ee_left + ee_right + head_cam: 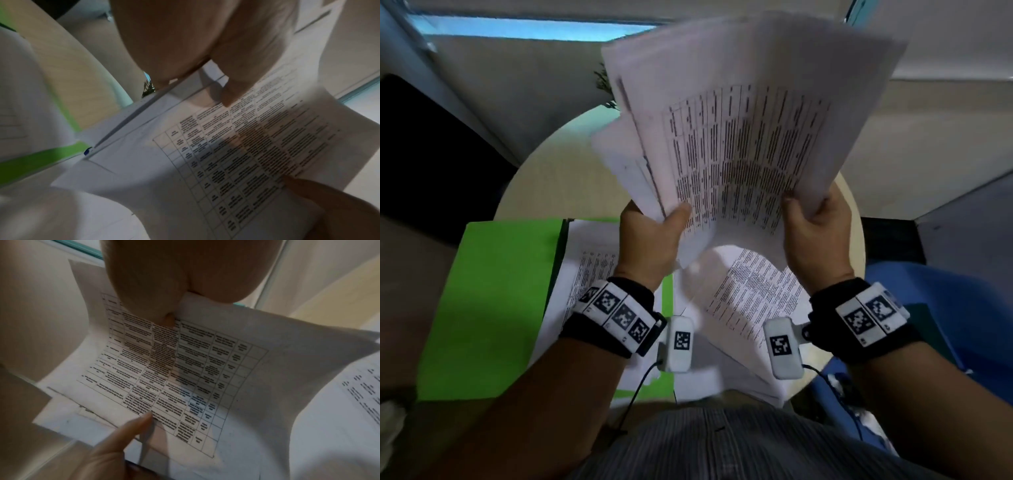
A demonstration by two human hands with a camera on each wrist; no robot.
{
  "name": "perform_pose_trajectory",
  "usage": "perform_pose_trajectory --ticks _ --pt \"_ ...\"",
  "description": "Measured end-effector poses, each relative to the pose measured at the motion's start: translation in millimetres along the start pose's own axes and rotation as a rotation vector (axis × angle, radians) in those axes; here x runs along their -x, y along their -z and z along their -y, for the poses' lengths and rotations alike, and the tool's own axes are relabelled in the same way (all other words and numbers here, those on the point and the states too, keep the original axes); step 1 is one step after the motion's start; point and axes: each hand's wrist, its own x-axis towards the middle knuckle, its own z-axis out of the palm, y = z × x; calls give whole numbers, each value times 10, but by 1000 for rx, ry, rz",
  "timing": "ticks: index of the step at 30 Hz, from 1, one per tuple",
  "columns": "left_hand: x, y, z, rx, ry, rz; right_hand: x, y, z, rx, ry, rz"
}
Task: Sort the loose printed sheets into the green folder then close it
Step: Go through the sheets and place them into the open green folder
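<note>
Both hands hold up a thick stack of printed sheets (743, 137) above the table, its top page a table of text (236, 154) (185, 369). My left hand (654, 233) grips the stack's lower left edge, thumb on top. My right hand (815, 226) grips the lower right edge the same way. The green folder (493, 301) lies open on the table at the left, with printed sheets (589, 270) on its right half. More loose printed sheets (750, 301) lie under my wrists beside the folder.
A round beige table (544, 178) carries everything. A small plant (606, 85) stands at its far edge. A blue object (928, 308) sits at the right by my arm. Cables hang from the wrist cameras.
</note>
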Motion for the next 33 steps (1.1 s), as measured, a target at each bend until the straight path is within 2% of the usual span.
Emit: perform_pose_trajectory --ticks 3,9,14,18,21,24,28,33 --pt "76 78 21 39 12 54 161 125 -82 -77 -4 65" --pt "185 55 220 -16 7 97 490 110 -399 -71 -209 56" --pt "149 -56 73 55 -28 52 382 5 -236 -57 -95 67" --pt "86 -19 -5 115 -96 11 327 84 -291 -63 -70 78" --pt "86 -19 30 117 -56 7 364 114 -391 44 -93 105" --pt "94 -20 -12 144 -41 6 346 89 -373 4 -132 66" --pt "98 -3 -42 149 -15 18 296 143 -292 -30 -55 86" --pt "177 65 318 -54 185 129 472 177 -577 164 -178 199"
